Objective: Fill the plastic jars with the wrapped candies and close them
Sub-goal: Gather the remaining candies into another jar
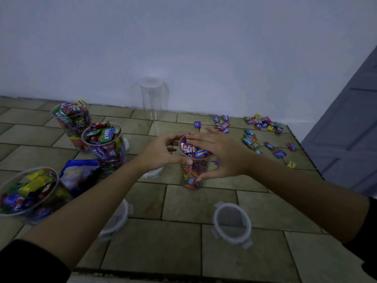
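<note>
A clear plastic jar (192, 176) full of wrapped candies stands open in the middle of the tiled surface. My left hand (163, 152) curls round its rim from the left, thumb on the near edge. My right hand (220, 154) lies over the jar's mouth with straight fingers on the top candies and its thumb against the jar's side. Three more filled, lidless jars stand at the left: (71, 123), (106, 146), (28, 193). An empty jar (153, 99) stands by the wall. Loose candies (263, 135) lie scattered at the right.
Clear clip lids lie near the front, one lid (232, 223) at the right and another lid (118, 219) partly under my left forearm. An opened candy bag (79, 174) lies between the left jars. The surface's right edge (306, 152) drops off beside a grey door.
</note>
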